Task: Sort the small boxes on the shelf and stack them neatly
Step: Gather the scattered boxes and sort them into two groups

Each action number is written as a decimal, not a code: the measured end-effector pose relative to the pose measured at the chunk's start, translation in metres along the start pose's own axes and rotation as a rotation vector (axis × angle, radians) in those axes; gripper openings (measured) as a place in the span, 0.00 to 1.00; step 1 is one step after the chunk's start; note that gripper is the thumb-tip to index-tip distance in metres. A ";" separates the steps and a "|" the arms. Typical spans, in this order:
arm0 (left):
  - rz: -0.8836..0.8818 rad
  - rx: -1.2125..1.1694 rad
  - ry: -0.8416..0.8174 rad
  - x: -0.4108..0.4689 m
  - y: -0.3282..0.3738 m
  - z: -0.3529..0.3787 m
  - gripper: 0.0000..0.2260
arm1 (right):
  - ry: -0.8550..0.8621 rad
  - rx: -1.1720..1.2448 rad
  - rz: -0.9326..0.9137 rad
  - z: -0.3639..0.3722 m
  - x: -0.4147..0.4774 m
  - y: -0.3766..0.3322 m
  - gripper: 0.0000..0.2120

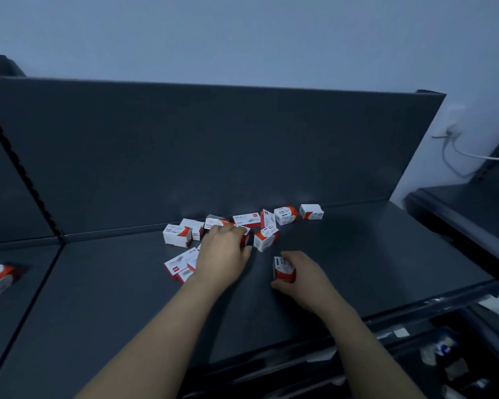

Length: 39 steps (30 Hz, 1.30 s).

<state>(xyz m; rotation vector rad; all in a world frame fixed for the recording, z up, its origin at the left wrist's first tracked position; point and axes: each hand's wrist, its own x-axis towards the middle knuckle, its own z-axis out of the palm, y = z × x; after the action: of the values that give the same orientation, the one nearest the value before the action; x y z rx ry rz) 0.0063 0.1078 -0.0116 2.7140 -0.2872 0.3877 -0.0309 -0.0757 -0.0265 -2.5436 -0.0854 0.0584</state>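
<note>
My right hand (pixel 303 279) is wrapped around one small white-and-red cardboard box (pixel 283 269), holding it upright on the dark grey metal shelf (pixel 372 254), thumb on its near side and fingers curled over the far side. My left hand (pixel 224 254) reaches into the loose scatter of matching white-and-red boxes (pixel 247 226) near the shelf's back panel (pixel 213 151), fingers bent down over one of them; whether they actually grip it I cannot tell. More of these boxes lie tumbled at odd angles: one at the far right (pixel 311 211) of the row, one at the left (pixel 177 235), and a flat one (pixel 182 262) beside my left wrist.
</note>
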 end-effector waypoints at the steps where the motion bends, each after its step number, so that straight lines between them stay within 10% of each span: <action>1: -0.002 0.006 0.004 0.005 0.004 0.005 0.13 | 0.010 0.011 -0.014 -0.002 0.003 0.005 0.30; 11: -0.012 0.125 -0.058 0.040 0.029 0.048 0.19 | 0.137 0.132 -0.071 -0.031 0.008 0.033 0.26; 20: -0.113 -0.304 0.159 -0.002 0.016 0.014 0.11 | 0.143 0.218 -0.140 -0.026 0.010 0.005 0.29; 39: -0.598 -0.395 0.481 -0.195 -0.187 -0.154 0.20 | -0.126 0.334 -0.503 0.125 -0.022 -0.255 0.25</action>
<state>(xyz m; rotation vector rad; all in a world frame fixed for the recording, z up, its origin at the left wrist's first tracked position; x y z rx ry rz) -0.1653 0.3661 0.0016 2.0993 0.5143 0.6895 -0.0725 0.2033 0.0141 -2.1175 -0.7001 0.0320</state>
